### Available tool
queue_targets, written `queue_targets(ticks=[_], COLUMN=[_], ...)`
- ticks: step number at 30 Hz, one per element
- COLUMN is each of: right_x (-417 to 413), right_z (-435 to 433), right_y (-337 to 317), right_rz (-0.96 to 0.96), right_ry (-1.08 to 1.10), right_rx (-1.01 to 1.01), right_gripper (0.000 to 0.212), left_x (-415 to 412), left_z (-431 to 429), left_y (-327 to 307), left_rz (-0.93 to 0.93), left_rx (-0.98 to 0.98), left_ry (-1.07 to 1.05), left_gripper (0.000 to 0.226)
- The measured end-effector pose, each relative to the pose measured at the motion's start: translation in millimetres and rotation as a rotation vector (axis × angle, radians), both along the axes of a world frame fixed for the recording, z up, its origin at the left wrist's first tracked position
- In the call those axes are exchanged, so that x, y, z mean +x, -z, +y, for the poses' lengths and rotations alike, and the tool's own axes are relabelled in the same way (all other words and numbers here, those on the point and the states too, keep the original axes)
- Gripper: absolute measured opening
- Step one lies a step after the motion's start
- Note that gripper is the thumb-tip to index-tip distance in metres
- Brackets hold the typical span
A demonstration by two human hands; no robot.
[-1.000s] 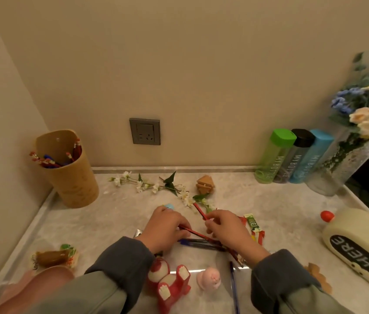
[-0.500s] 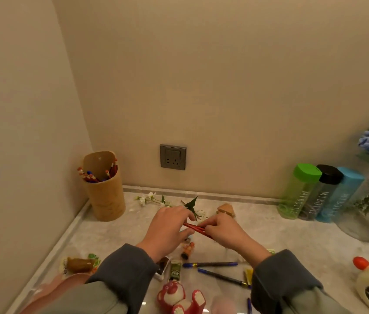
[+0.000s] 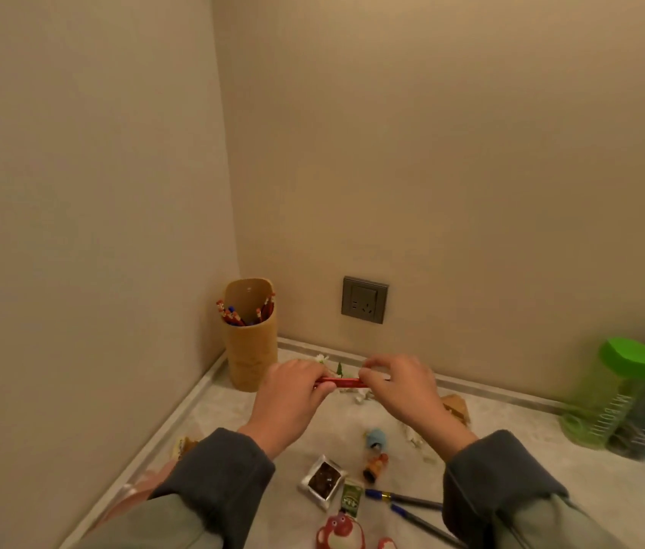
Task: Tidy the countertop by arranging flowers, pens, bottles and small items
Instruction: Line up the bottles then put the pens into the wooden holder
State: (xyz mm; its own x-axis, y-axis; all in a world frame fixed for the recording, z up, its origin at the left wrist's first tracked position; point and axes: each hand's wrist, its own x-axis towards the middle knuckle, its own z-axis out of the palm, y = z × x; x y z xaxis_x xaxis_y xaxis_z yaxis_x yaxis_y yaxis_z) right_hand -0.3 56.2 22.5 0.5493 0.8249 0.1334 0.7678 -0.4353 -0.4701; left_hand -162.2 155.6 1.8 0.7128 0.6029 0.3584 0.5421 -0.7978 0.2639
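Note:
Both my hands hold one red pen [image 3: 341, 382] level above the countertop. My left hand [image 3: 293, 394] grips its left end and my right hand [image 3: 400, 390] pinches its right end. A tan pen holder [image 3: 251, 350] with several red and blue pens stands in the corner, just left of my left hand. White flower sprigs [image 3: 360, 396] lie on the counter behind and below my hands, mostly hidden. Two blue pens [image 3: 404, 503] lie near the front. Green [image 3: 609, 394], black and blue bottles stand at the right.
Small items lie in front of me: a silver snack packet [image 3: 322, 481], a green sachet [image 3: 351, 499], a small figurine [image 3: 375, 455], a red toy [image 3: 340, 532], a wooden piece [image 3: 456, 406]. A wall socket [image 3: 364, 299] sits behind. Walls close the left and back.
My hands have lifted the red pen off the counter and carried it back and left toward the pen holder. The view has tilted up and swung left.

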Motion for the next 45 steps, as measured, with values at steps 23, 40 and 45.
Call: queue_targets(ticks=[23, 40, 45], right_x=[-62.9, -58.3, -52.5], right_z=[104.7, 213.3, 224.9], right_y=[-86.9, -63.1, -33.8], right_rz=[0.733, 0.303, 0.287], right_ry=[-0.321, -0.301, -0.300], right_rx=[0.483, 0.445, 0.302], right_gripper=[0.005, 0.016, 0.012], left_x=[-44.6, -32.0, -29.9], left_z=[71.5, 167.9, 177.0], left_y=[-44.6, -59.0, -44.0], left_rz=[-0.322, -0.552, -0.526], left_rx=[-0.504, -0.576, -0.504], left_ry=[-0.048, -0.172, -0.178], left_gripper=[0.021, 0.035, 0.037])
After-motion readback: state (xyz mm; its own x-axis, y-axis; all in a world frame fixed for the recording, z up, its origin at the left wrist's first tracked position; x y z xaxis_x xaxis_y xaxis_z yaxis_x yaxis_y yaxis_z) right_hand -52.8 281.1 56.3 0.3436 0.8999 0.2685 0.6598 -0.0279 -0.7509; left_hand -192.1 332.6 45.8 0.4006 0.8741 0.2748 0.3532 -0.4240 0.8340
